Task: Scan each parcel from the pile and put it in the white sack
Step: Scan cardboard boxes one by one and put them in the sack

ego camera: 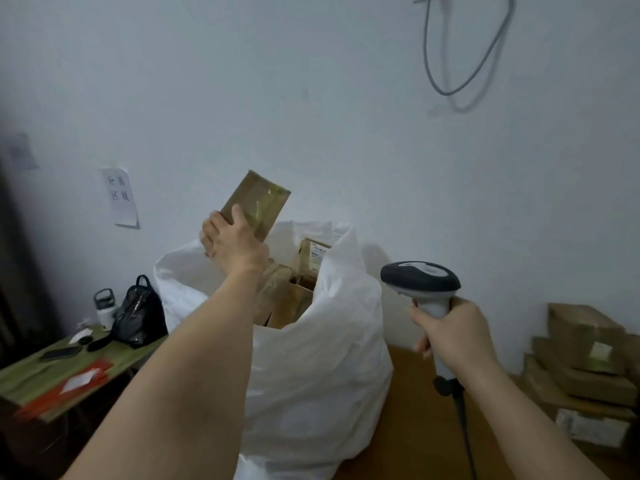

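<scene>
The left hand [228,239] grips a brown parcel [258,206] by its lower end, thumb across the near face and fingers curled behind, and holds it tilted above the left rim of the sack [311,375]. The sack stands open in the middle of the scene, its white mouth sagging on the near side, with several cardboard boxes [304,271] already inside (one shows a printed label). The right hand [450,336] is wrapped around the pale handle of a scanner [420,282], whose dark head points left toward the sack; a black cord [462,417] runs down from the handle's base.

At the far right, a pile [585,362] of taped brown parcels sits stacked against the wall on the brown surface [415,427]. To the left is a green table [41,379] carrying a black bag [140,315], a white bottle [105,308], what looks like a phone [60,353] (the view is blurred there) and red envelopes [69,384]. A paper note [121,197] is stuck to the wall, and a grey cable [460,53] loops down at upper right.
</scene>
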